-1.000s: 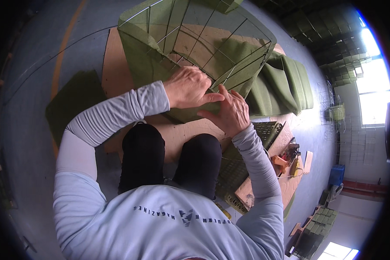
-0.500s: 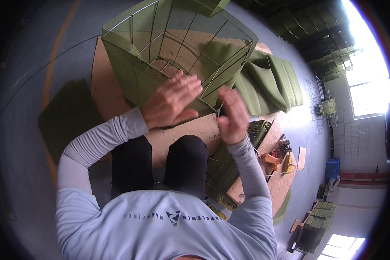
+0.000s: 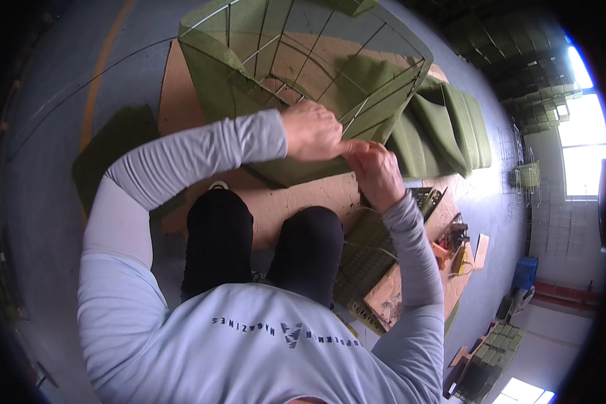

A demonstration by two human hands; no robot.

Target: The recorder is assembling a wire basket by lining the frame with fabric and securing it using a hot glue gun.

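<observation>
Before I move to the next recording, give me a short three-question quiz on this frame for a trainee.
1. True or false: both hands meet at the near edge of the wire frame lined with green fabric.
2. What lies under the frame: A) brown cardboard, B) a blue tarp, C) a metal tray?
3. Where is the stack of folded green pieces: to the person's left or right of the frame?

Key
1. True: the left hand and right hand touch fingertips at that edge. What they pinch is too small to tell.
2. A, the cardboard sheet.
3. Right.
</observation>
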